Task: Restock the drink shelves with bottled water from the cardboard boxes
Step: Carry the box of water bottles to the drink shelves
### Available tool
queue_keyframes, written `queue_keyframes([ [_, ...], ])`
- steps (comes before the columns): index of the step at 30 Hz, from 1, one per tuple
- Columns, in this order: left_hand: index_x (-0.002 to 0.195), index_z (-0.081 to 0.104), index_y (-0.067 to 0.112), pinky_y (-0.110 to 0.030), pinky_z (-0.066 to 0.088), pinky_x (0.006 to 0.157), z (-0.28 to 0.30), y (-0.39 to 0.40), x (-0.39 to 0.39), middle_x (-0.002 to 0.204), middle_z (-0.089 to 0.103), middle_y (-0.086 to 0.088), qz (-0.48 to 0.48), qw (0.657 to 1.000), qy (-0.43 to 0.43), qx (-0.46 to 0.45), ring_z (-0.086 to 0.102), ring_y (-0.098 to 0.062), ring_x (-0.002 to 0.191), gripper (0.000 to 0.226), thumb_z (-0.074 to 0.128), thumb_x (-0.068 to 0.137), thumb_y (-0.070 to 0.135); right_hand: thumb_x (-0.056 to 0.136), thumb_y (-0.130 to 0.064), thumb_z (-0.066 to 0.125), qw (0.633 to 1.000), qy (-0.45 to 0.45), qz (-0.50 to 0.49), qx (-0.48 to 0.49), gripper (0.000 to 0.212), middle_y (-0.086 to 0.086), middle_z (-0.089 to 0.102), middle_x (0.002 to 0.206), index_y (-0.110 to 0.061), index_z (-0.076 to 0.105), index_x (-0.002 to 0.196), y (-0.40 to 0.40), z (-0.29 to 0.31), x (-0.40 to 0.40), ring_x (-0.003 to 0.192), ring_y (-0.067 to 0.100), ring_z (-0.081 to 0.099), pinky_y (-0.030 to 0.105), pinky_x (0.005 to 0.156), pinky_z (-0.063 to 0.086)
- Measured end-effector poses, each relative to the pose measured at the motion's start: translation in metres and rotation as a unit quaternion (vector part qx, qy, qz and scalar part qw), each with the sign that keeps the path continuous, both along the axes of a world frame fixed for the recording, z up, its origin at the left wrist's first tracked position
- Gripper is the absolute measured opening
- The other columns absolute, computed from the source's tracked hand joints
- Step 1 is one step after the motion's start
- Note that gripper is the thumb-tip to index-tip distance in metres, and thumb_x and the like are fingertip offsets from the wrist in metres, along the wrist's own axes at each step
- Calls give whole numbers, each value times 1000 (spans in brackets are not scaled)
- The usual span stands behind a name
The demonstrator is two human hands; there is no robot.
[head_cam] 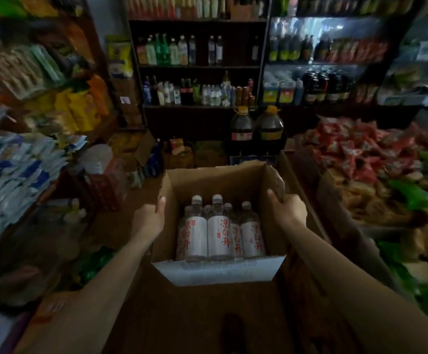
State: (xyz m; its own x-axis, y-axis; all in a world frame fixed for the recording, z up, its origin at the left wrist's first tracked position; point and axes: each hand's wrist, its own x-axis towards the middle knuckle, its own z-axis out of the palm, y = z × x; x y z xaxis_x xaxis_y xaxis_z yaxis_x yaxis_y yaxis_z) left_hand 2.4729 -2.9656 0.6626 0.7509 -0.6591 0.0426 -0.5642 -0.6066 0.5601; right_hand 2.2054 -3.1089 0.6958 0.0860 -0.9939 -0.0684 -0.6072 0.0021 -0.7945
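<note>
Nearest us, low centre of the frame, both hands grip the open cardboard box: left hand and right hand have fingers curled over the side walls. We're guessing a tilt could topple the white-labelled, red-lettered water bottles standing loose inside.

The open cardboard box sits upright, flaps raised. Inside, white-labelled, red-lettered water bottles stand upright, clustered against its near wall.
</note>
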Motion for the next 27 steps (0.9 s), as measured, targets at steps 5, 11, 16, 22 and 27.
queue_keyframes([
  [5, 63, 54, 12, -31, 37, 56, -12, -107, 69, 65, 56, -6, 55, 997, 61, 10, 54, -21, 62, 58, 27, 100, 46, 96, -44, 49, 998, 30, 62, 1, 43, 6, 59, 80, -3, 62, 103, -135, -12, 89, 65, 18, 55, 27, 52, 41],
  [11, 61, 59, 9, -29, 34, 54, -2, -211, 152, 58, 56, -5, 98, 994, 51, -19, 52, -15, 54, 62, 27, 101, 44, 97, -42, 48, 991, 38, 122, -32, 44, 9, 59, 78, -2, 65, 99, -265, -2, 198, 69, 25, 57, 34, 64, 48],
  [16, 57, 54, 11, -28, 33, 52, -13, -299, 243, 58, 55, -5, 128, 989, 67, -29, 54, -18, 55, 60, 29, 101, 44, 96, -44, 48, 987, 43, 152, -9, 45, 12, 63, 74, -10, 55, 69, -366, -15, 300, 70, 29, 61, 36, 63, 49],
  [22, 73, 61, 2, -32, 39, 72, -30, -389, 348, 79, 61, -15, 162, 984, 75, -5, 60, -30, 82, 58, 30, 102, 41, 97, -41, 48, 983, 50, 179, 7, 42, 7, 56, 69, -12, 52, 69, -468, -32, 427, 64, 23, 55, 30, 57, 42],
  [27, 88, 65, 0, -38, 45, 83, -45, -451, 439, 97, 66, -23, 200, 973, 111, -18, 61, -36, 94, 58, 31, 100, 45, 98, -40, 48, 976, 42, 215, 14, 36, 2, 52, 67, -9, 57, 82, -548, -39, 532, 58, 15, 50, 26, 50, 36],
])
